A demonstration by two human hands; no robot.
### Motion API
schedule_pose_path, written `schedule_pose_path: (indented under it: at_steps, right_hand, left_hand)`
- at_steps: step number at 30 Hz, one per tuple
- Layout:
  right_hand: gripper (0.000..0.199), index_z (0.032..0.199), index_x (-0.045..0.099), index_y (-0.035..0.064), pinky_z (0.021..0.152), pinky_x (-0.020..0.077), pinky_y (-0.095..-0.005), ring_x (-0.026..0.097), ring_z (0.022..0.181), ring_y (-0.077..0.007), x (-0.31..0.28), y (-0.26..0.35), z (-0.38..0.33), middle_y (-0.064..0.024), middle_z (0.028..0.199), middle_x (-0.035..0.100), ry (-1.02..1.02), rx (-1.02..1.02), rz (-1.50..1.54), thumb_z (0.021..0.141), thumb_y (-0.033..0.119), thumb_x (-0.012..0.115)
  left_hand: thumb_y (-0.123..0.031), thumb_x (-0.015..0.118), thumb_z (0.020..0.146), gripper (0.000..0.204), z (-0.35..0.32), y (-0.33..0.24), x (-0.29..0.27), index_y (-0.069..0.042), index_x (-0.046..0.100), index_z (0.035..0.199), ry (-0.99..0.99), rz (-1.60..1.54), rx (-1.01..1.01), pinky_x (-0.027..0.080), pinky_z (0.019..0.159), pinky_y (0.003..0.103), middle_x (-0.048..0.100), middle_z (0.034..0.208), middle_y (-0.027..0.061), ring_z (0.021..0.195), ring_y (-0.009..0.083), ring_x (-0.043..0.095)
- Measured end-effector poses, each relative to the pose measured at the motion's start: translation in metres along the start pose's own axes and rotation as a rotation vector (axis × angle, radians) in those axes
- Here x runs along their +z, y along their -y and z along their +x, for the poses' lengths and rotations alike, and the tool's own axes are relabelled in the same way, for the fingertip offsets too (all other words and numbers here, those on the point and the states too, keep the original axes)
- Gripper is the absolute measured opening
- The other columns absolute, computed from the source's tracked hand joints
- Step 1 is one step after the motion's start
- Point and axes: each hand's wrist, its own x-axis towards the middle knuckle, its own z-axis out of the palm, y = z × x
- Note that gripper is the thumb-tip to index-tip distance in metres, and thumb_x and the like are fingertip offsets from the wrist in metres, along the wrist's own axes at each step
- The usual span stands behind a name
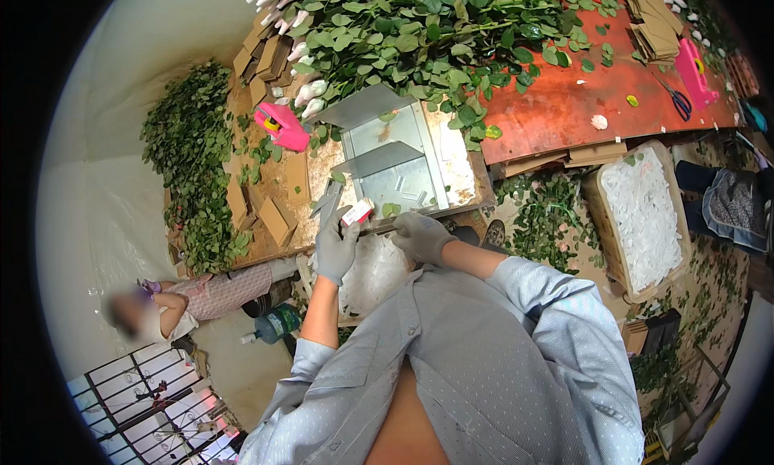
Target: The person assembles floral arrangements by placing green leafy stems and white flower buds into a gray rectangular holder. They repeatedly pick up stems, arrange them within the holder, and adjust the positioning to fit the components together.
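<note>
My left hand [334,249], in a grey glove, is closed around a small red and white box [357,212] at the front edge of the worktable. To its right is my right hand [422,237], also gloved, with its fingers curled in. Whatever it may hold is hidden. Just beyond both hands lies a metal tray [439,170] with upright metal plates [379,158]. Several small silvery strips [411,196] and a few leaves rest on its floor. Below my hands stands a container of white material [375,267], partly covered by my arms.
Leafy rose stems [419,37] are heaped behind the tray. A pink tool [281,127] and folded cardboard pieces [276,221] lie left. Scissors [676,102] and another pink tool [695,74] lie on the red table [556,110]. A crate [641,219] stands right; people [218,296] are nearby.
</note>
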Motion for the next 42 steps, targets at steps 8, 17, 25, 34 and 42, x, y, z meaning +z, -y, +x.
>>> schedule_pose_path:
  at_steps: [8, 17, 25, 34, 42]
  right_hand:
    - [0.043, 0.126, 0.058, 0.0038, 0.095, 0.0495, -0.0424, 0.063, 0.108, -0.0354, -0.027, 0.022, -0.020, -0.0179, 0.113, 0.064, -0.074, -0.094, 0.262, 0.089, 0.024, 0.068]
    - [0.062, 0.139, 0.053, 0.0071, 0.104, 0.0431, -0.0469, 0.052, 0.120, -0.0382, -0.056, 0.070, -0.046, -0.0199, 0.128, 0.054, -0.445, -0.656, 0.038, 0.082, 0.016, 0.073]
    - [0.028, 0.103, 0.072, 0.0085, 0.098, 0.0461, -0.0465, 0.056, 0.111, -0.0371, -0.055, 0.048, -0.035, -0.0151, 0.113, 0.063, -0.466, -0.875, -0.159, 0.080, 0.023, 0.071]
    - [0.021, 0.105, 0.070, 0.0097, 0.085, 0.0522, -0.0443, 0.064, 0.100, -0.0368, -0.085, 0.013, -0.080, -0.0142, 0.101, 0.065, -0.679, -0.295, -0.039, 0.088, 0.021, 0.067]
    - [0.036, 0.122, 0.068, 0.0054, 0.090, 0.0538, -0.0436, 0.069, 0.104, -0.0285, -0.035, -0.287, -0.272, -0.0153, 0.113, 0.073, -0.803, 0.857, 0.220, 0.094, 0.028, 0.064]
  left_hand:
    - [-0.037, 0.073, 0.095, 0.072, -0.001, -0.017, 0.002, 0.004, 0.045, 0.147, 0.395, -0.724, -0.088, 0.052, 0.098, 0.031, 0.061, 0.133, 0.0118, 0.115, 0.0197, 0.064]
    - [-0.048, 0.075, 0.090, 0.082, -0.007, -0.046, 0.000, 0.003, 0.047, 0.148, 0.550, -0.911, -0.046, 0.045, 0.108, 0.036, 0.061, 0.135, 0.0145, 0.128, 0.0225, 0.057]
    - [-0.033, 0.057, 0.103, 0.047, -0.006, -0.050, 0.005, 0.002, 0.062, 0.134, 0.595, -0.578, -0.038, 0.048, 0.104, 0.035, 0.065, 0.130, 0.0135, 0.120, 0.0235, 0.061]
    - [-0.037, 0.054, 0.106, 0.048, 0.012, -0.067, 0.063, 0.000, 0.056, 0.137, 0.847, -0.437, -0.017, 0.050, 0.082, 0.027, 0.067, 0.111, 0.0077, 0.091, 0.0151, 0.062]
    - [-0.014, 0.059, 0.101, 0.038, 0.026, -0.087, 0.079, 0.006, 0.059, 0.133, 0.820, -0.040, 0.219, 0.050, 0.096, 0.032, 0.069, 0.111, 0.0125, 0.103, 0.0187, 0.063]
